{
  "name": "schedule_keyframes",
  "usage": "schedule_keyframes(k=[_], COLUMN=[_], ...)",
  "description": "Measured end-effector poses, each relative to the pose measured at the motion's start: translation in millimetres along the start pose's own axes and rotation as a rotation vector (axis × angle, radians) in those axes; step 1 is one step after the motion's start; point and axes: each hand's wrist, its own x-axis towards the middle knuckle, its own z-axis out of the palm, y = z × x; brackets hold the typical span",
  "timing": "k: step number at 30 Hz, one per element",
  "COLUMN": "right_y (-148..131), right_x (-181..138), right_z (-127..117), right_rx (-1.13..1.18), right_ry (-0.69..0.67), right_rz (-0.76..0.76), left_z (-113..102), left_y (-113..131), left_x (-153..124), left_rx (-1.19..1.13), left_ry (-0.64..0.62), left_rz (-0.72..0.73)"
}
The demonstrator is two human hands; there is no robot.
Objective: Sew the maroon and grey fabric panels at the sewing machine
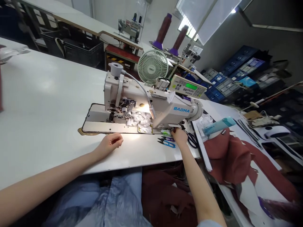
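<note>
A white sewing machine point(163, 110) marked BAOMA stands on the white table. My left hand point(110, 144) rests at the table just in front of the machine bed, its fingers curled in and nothing visible in them. Under the right end of the machine arm, my right hand point(179, 135) reaches in with its fingers closed together; the fingertips are partly hidden, and what they hold cannot be made out. Beside it lie blue-handled thread snips point(169, 143) and black-handled scissors point(192, 140). A bundle of white gathered material point(142, 120) sits on the bed, under the lamp.
Behind the machine are a fan point(152, 66), a control panel point(188, 86) and two brown thread cones point(163, 30). Reddish-brown pieces point(228, 156) lie on the right-hand table, near a light-blue object point(219, 125). Brown material point(165, 195) hangs over my lap.
</note>
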Motion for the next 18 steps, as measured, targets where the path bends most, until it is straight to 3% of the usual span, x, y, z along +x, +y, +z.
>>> schedule_keyframes(k=[8, 14, 18], right_y=[16, 0, 8], right_x=[-8, 4, 7], right_z=[2, 4, 17], right_rx=[-0.057, -0.035, 0.089], right_ry=[-0.032, 0.034, 0.101], right_rz=[-0.050, 0.019, 0.018], left_z=[-1, -4, -6], left_y=[-2, -4, -2], left_x=[6, 8, 10], left_rx=[-0.122, -0.230, -0.271], left_ry=[-0.033, -0.047, -0.044], left_rz=[-0.064, -0.107, -0.115])
